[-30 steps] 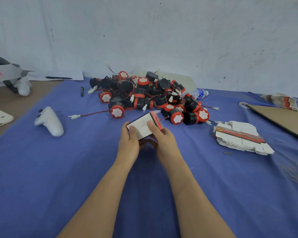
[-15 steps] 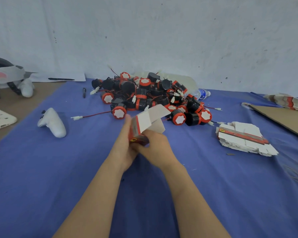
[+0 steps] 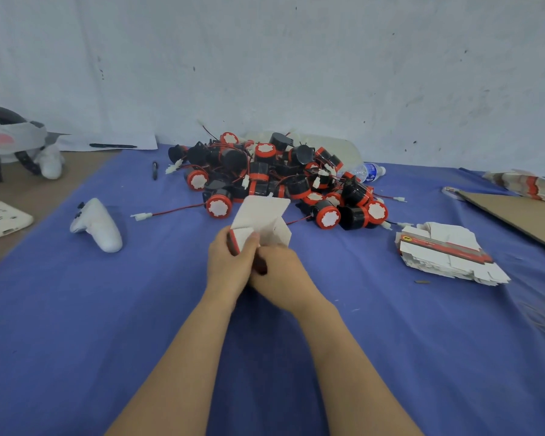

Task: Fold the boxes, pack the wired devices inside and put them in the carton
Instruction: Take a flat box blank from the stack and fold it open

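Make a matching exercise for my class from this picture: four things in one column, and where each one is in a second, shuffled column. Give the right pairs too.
Things
1. small box
2. white controller
3. stack of flat boxes
4. pile of wired devices

Places
A. lying on the blue cloth, left of the hands
B. at the back of the cloth, near the wall
C. held by the left hand and right hand
D. on the cloth, right of the hands

Pairs: 1-C, 2-A, 3-D, 4-B
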`<state>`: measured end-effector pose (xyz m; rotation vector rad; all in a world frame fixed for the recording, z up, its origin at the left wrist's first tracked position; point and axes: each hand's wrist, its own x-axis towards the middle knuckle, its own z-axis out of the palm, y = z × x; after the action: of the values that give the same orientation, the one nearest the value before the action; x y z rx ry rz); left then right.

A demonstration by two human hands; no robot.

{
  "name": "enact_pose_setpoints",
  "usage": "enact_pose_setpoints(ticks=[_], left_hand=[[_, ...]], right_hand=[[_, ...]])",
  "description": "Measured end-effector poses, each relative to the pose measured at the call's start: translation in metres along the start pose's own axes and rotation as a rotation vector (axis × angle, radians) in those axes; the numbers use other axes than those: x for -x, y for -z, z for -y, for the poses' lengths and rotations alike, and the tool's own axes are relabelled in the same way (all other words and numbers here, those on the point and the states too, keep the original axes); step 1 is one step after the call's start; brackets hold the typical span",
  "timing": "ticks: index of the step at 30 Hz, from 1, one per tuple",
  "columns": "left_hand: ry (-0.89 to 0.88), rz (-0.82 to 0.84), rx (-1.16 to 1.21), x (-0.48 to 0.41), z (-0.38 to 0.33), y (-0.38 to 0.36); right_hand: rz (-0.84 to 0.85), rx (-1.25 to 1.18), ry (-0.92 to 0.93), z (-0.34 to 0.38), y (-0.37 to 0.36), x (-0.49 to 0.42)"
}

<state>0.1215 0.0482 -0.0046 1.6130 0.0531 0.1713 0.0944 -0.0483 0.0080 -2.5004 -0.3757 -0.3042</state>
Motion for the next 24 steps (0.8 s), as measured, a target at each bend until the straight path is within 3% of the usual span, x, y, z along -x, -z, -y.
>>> enact_pose_setpoints(ticks=[2,4,6,7,8,10,12,14,16,18,21,24], left_hand=[[0.064,-0.016,0.095,-0.002,0.0,0.002],[0.125,-0.046,0.187,-0.003,0.001,0.005],[0.147,-0.083,0.202,-0.004,0.0,0.007],[0.127,-0.077,0.174,-0.003,-0.002,0.007],[0.086,-0.048,0.139,0.0,-0.003,0.006],[-0.012,0.031,0.07,0.004,-0.005,0.002],[-0.073,0.069,0.042,0.007,-0.005,-0.001],[-0.059,0.103,0.151,0.01,-0.008,0.0],[-0.027,0.195,0.305,0.012,-0.013,0.001],[-0.009,0.273,0.357,0.014,-0.017,-0.002],[-0.017,0.2,0.35,0.016,-0.019,-0.004],[-0.014,0.11,0.407,0.009,-0.016,0.003]], right_hand=[[-0.145,-0.177,0.019,0.003,0.003,0.001],[-0.414,-0.374,-0.003,0.005,0.007,0.001],[-0.676,-0.523,-0.078,0.002,0.012,0.0],[-0.719,-0.589,-0.153,-0.003,0.016,-0.002],[-0.642,-0.661,-0.256,-0.008,0.021,-0.003],[-0.271,-0.699,-0.416,-0.018,0.019,-0.002],[-0.057,-0.58,-0.429,-0.024,0.014,0.0],[-0.134,-0.606,-0.477,-0.026,0.012,0.0],[-0.215,-0.823,-0.577,-0.028,0.014,-0.001],[-0.144,-1.014,-0.614,-0.025,0.016,0.0],[0.005,-1.012,-0.612,-0.013,0.013,-0.002],[-0.213,-1.24,-0.641,-0.014,0.015,-0.01]])
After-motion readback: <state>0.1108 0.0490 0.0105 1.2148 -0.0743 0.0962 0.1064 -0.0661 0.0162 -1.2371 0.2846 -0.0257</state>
